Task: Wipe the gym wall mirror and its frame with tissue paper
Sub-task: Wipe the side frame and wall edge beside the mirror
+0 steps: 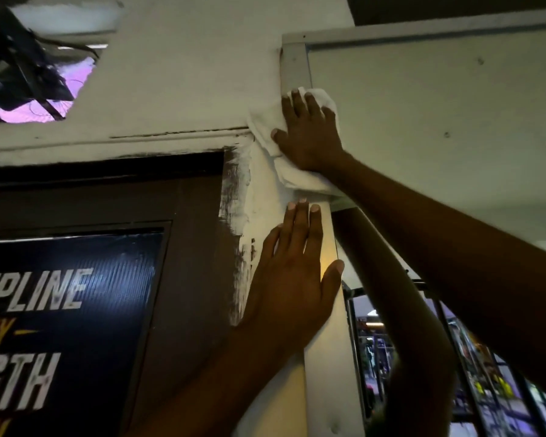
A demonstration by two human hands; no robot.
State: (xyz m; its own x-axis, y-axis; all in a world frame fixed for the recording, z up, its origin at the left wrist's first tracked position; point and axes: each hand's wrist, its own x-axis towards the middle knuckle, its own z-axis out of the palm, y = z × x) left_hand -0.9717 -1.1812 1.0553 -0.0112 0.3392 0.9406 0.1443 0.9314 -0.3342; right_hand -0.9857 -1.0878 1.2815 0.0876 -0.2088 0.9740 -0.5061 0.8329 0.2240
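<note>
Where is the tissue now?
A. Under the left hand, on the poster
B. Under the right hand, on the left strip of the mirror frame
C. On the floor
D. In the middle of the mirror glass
B: the right hand presses the tissue flat on the frame; the left hand rests bare lower down.

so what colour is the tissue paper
White, crumpled tissue paper under the right hand; head view.

Dim cream wall (177, 74); dark door (183, 279) bearing a lettered poster (67, 310); purple-lit opening (35, 105) above.
</note>
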